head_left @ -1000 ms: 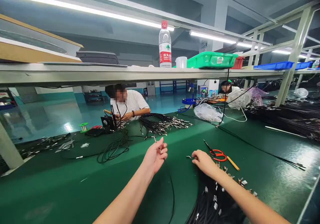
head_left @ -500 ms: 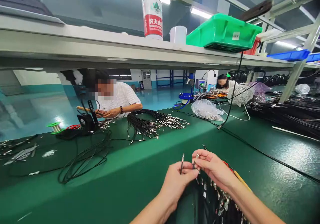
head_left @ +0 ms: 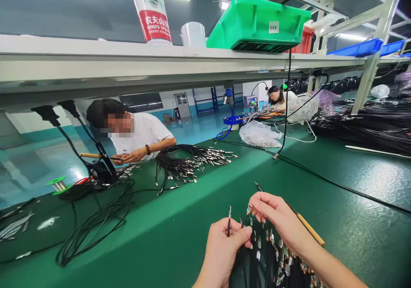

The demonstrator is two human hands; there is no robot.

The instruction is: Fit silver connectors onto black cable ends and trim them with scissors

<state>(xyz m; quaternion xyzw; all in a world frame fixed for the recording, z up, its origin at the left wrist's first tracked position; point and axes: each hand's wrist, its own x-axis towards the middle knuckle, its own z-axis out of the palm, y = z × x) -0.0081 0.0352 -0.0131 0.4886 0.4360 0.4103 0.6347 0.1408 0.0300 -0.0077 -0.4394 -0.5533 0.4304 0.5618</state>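
Observation:
My left hand [head_left: 224, 247] pinches a thin black wire with a bare metal terminal [head_left: 229, 213] standing up from its fingertips. My right hand [head_left: 276, 219] holds a second black wire, whose small metal terminal [head_left: 248, 210] shows at the fingertips. The two hands are close together above a dense bundle of black wires with metal terminals [head_left: 269, 258], which lies on the green bench mat [head_left: 180, 245]. Beside my right wrist lies a tool with a yellow wooden handle [head_left: 310, 226].
Across the bench, a co-worker [head_left: 141, 136] works with a wooden-handled soldering iron [head_left: 93, 155]. A looped bunch of terminated wires [head_left: 189, 161] and a plastic bag [head_left: 258, 134] lie on the mat. A shelf [head_left: 128, 52] overhead carries a green crate [head_left: 257, 24].
My hands have come together over the bundle, each now pinching a wire end. The view has tipped downward and turned right, and the red-handled scissors are no longer visible.

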